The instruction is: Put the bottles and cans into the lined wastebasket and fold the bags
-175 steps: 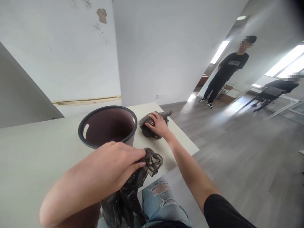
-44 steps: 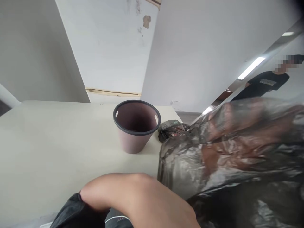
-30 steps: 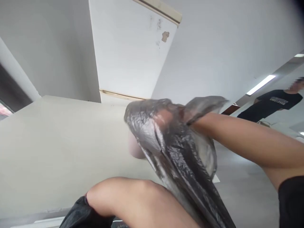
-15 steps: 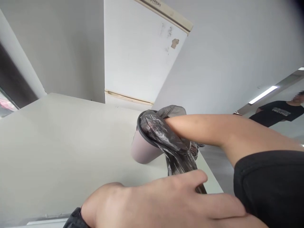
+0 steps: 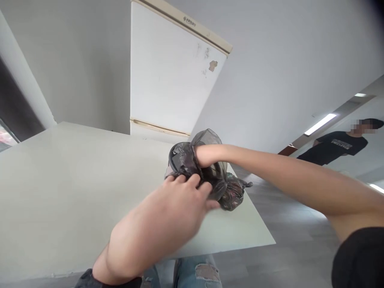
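Observation:
A pinkish trash bin with a dark rim (image 5: 171, 154) stands on the white table (image 5: 90, 188), mostly covered by a thin black trash bag (image 5: 186, 160) draped in and over it. My left hand (image 5: 165, 212) reaches over the bin's near side, its fingers curled onto the bag's edge and its thumb sticking out to the right. Inside the bag's mouth is my right hand (image 5: 207, 155), its fingers hidden by the plastic. A knotted, filled black bag (image 5: 233, 194) lies on the table right beside the bin.
Behind the table stands a white refrigerator (image 5: 168, 72) with a scuffed door. The table's right edge drops to a grey floor (image 5: 288, 248). At far right is a person in a black T-shirt (image 5: 342, 144). My jeans (image 5: 195, 274) show below the front edge.
My left hand has moved from the foreground up to the bin and curled onto the bag's edge. The bag's mouth stands more open around my right hand. The view has shifted slightly.

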{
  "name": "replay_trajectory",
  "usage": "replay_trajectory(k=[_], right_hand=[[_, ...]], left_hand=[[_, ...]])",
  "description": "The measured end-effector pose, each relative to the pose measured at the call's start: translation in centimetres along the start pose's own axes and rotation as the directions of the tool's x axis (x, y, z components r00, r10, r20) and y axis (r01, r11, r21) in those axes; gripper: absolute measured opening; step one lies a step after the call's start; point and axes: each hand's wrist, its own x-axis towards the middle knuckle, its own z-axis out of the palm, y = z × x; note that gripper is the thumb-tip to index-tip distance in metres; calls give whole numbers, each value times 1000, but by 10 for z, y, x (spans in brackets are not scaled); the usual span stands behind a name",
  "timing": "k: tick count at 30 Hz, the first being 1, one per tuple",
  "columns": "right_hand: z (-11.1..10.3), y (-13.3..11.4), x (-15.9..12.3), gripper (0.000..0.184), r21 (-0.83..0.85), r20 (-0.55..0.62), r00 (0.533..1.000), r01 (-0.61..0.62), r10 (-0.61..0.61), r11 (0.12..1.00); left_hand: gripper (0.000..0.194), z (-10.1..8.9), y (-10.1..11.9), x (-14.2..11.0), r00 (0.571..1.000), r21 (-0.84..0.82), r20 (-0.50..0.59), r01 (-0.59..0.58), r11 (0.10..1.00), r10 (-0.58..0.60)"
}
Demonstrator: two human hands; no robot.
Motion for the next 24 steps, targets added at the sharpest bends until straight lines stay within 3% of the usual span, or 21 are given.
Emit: replay_trajectory(k=[3,6,9,11,14,16,17,19,21,24], right_hand=[[-24,1,-26,16,-135,-64,991,-123,115,983],[-34,14,-37,12,-106,-271,950,-190,155,976],[-27,35,-25,25,-23,-488,858,-198,162,980],[-20,51,-13,40,17,-539,826,-186,166,982],[-12,71,-3,50,185,-468,856,-150,221,971],[-11,80,-7,52,326,-349,896,-160,276,932],[-10,83,-11,53,385,-270,915,-183,300,905],[-9,88,-24,60,469,-92,929,-277,358,839],[-5,92,-38,69,537,57,913,-368,403,759],[4,101,-57,73,636,101,900,-386,425,668]], left_hand=[[26,2,-16,-8,999,215,39,5,977,-14],[29,4,-35,-10,988,337,63,110,935,-139],[30,7,-54,-7,967,317,121,177,932,-225],[30,5,-66,-1,941,229,180,245,942,-288],[39,-2,-76,10,825,39,302,490,871,-478],[53,-7,-79,17,724,-63,399,634,771,-563],[60,-9,-80,20,695,-104,436,670,735,-572],[74,-8,-83,23,688,-179,470,687,704,-553],[85,-4,-87,25,715,-238,467,668,705,-520],[89,3,-97,27,774,-318,448,606,729,-447]])
